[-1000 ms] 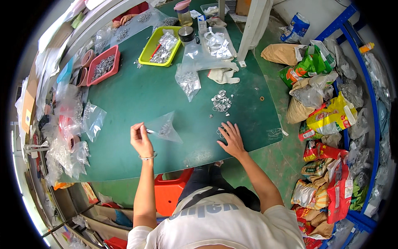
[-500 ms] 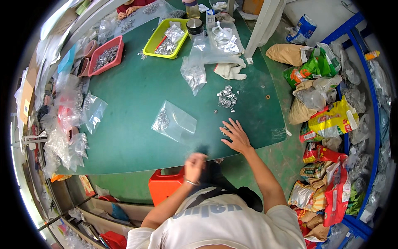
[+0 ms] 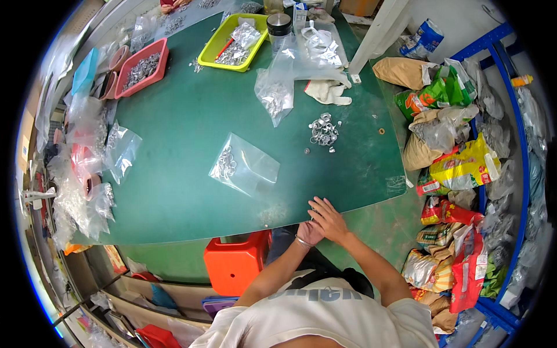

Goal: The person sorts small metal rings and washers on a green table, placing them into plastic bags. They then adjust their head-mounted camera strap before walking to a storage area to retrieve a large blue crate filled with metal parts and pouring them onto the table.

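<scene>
At the table's front edge my two hands are together. My right hand (image 3: 328,221) lies palm down with its fingers stretched out, partly over my left hand (image 3: 309,234). My left hand's fingers are mostly hidden under the right, and whatever lies between the hands does not show. Beyond them on the green table (image 3: 174,191) lies a loose heap of small silvery metal rings (image 3: 324,131), with a few strays beside it. To the left of it, a clear plastic bag (image 3: 255,169) lies flat with several similar rings (image 3: 225,165) inside.
A fuller plastic bag (image 3: 275,95) and a white glove (image 3: 328,91) lie farther back. Yellow-green (image 3: 246,65) and pink (image 3: 161,71) trays hold metal parts. Plastic bags (image 3: 81,203) crowd the left. An orange stool (image 3: 232,264) stands under the front edge; sacks (image 3: 464,165) fill the right.
My right hand has drawn back from the tabletop to the front edge. My left hand has moved right to meet it. The small ring-like pieces under my right hand no longer show there.
</scene>
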Motion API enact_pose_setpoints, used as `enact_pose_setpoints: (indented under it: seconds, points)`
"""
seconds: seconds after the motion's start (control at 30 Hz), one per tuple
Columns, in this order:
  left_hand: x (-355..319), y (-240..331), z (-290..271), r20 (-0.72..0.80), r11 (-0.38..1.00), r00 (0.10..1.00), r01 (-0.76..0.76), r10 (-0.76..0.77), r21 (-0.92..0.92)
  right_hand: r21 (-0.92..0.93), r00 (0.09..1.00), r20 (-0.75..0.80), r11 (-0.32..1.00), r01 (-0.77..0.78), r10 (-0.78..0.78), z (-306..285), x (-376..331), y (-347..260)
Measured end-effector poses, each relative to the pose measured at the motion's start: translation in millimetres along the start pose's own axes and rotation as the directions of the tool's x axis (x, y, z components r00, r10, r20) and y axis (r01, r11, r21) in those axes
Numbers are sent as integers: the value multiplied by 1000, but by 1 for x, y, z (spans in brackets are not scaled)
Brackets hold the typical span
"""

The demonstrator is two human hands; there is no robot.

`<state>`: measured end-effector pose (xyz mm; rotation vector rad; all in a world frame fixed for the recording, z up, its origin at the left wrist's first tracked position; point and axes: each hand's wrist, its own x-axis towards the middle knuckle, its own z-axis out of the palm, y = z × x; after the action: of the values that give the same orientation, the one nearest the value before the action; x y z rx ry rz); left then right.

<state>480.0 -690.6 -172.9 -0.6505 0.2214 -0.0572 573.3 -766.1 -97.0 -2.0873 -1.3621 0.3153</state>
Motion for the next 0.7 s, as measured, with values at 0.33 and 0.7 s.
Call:
enact_pose_setpoints:
  seconds: [0.33, 0.7]
  points:
    - [-5, 17, -2, -174, 880, 984, 60, 26, 471, 161, 998, -56, 986, 36, -27, 6, -31, -43]
    - [-61, 12, 128, -328, 695, 844, -72, 425, 715, 328, 829, -121, 810, -486, 546, 41, 161, -19]
